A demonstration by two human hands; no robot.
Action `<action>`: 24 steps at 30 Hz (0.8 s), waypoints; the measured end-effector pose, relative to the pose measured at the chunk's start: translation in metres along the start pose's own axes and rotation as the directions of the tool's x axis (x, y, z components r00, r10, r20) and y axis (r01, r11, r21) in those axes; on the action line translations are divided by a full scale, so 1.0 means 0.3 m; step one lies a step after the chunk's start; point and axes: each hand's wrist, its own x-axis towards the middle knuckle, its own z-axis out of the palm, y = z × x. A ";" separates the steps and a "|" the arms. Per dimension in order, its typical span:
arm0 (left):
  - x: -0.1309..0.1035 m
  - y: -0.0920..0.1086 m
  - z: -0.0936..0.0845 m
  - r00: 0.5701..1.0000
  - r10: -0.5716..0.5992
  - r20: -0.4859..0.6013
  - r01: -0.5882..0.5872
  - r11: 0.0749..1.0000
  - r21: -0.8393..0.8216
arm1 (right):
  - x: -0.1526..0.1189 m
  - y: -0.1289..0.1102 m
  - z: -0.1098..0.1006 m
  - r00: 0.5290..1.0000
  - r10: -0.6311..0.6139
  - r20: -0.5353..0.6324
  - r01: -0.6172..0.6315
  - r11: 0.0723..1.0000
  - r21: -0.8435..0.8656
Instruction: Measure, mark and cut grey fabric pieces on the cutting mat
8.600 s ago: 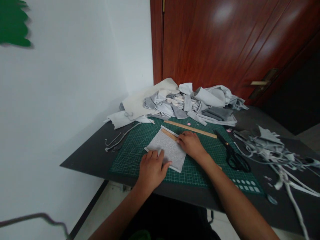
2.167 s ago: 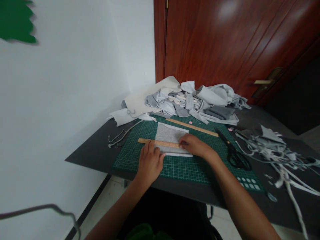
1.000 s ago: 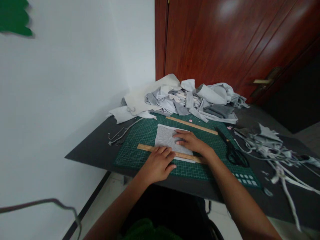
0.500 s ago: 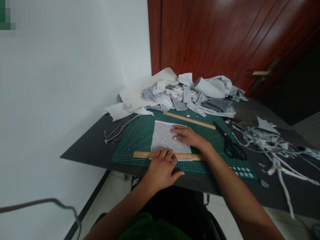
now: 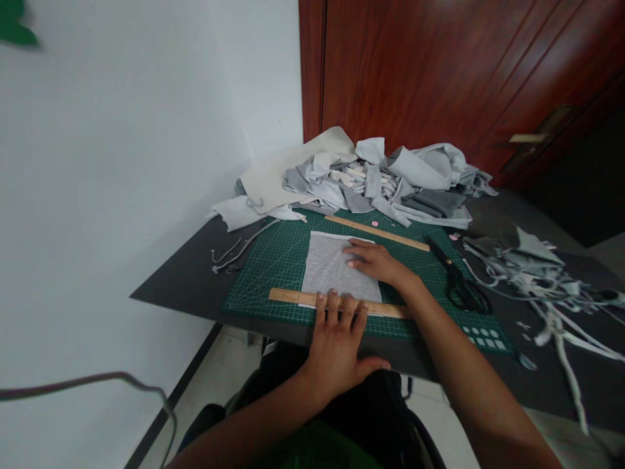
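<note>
A piece of light grey fabric (image 5: 328, 264) lies on a green cutting mat (image 5: 263, 260). Across the fabric's near edge lies a wooden ruler (image 5: 288, 296). The fingertips of my left hand (image 5: 336, 348) rest on that ruler, fingers spread, with the palm toward the table's front edge. My right hand (image 5: 375, 262) lies on the right part of the fabric with its fingers apart. A second wooden ruler (image 5: 375, 232) lies farther back on the mat. Black scissors (image 5: 459, 280) rest at the mat's right side.
Behind the mat is a heap of grey and cream fabric (image 5: 371, 179), up against a wooden door (image 5: 415, 71). Tangled strips (image 5: 541, 273) lie on the right of the dark table (image 5: 180, 280), thin cords (image 5: 244, 249) on the left.
My left hand has shifted right along the near ruler, and its bent fingers have straightened and spread. My right hand stays on the fabric. The whole view has moved slightly.
</note>
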 end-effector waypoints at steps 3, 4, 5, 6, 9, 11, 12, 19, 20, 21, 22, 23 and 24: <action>-0.003 -0.002 0.009 1.000 0.009 -0.007 -0.009 1.000 -0.008 | -0.001 -0.001 -0.004 1.000 0.021 0.002 -0.021 1.000 -0.007; -0.004 -0.001 0.012 1.000 0.009 -0.013 -0.010 1.000 -0.009 | -0.001 -0.001 -0.006 1.000 0.024 0.002 -0.024 1.000 -0.007; -0.005 0.000 0.014 1.000 0.008 -0.019 -0.008 1.000 -0.007 | -0.001 -0.001 -0.007 1.000 0.025 0.003 -0.025 1.000 -0.007; -0.007 0.002 0.016 1.000 0.005 -0.024 -0.005 1.000 -0.003 | -0.001 -0.001 -0.008 1.000 0.026 0.006 -0.025 1.000 -0.008; -0.012 0.013 0.022 1.000 -0.015 -0.024 0.016 1.000 0.016 | -0.001 0.000 -0.010 0.999 0.031 0.015 -0.031 0.999 -0.011; -0.015 0.020 0.024 1.000 -0.025 -0.016 0.025 0.999 0.024 | -0.001 0.000 -0.008 0.999 0.034 0.017 -0.034 0.999 -0.006; -0.017 0.022 0.025 1.000 -0.027 -0.010 0.027 0.999 0.027 | -0.001 -0.001 -0.007 0.999 0.036 0.016 -0.036 0.999 -0.003; -0.027 0.030 0.041 1.000 -0.028 0.001 0.028 0.998 0.062 | 0.007 0.023 -0.015 0.995 -0.054 -0.082 0.060 0.995 0.081; -0.027 0.031 0.043 1.000 -0.028 -0.001 0.028 0.997 0.071 | 0.006 0.038 -0.026 0.990 -0.052 -0.131 0.066 0.993 0.099; -0.027 0.032 0.046 1.000 -0.030 -0.003 0.030 0.996 0.079 | 0.002 0.056 -0.038 0.981 -0.017 -0.193 0.037 0.994 0.100; -0.027 0.032 0.048 0.999 -0.032 -0.005 0.033 0.996 0.086 | -0.005 0.075 -0.052 0.963 0.056 -0.264 -0.036 0.996 0.078; -0.027 0.033 0.050 0.999 -0.033 -0.006 0.033 0.995 0.091 | -0.014 0.095 -0.065 0.930 0.156 -0.334 -0.153 0.988 0.037; -0.026 0.033 0.051 0.999 -0.032 -0.006 0.032 0.995 0.094 | -0.025 0.115 -0.078 0.885 0.264 -0.384 -0.292 0.956 -0.015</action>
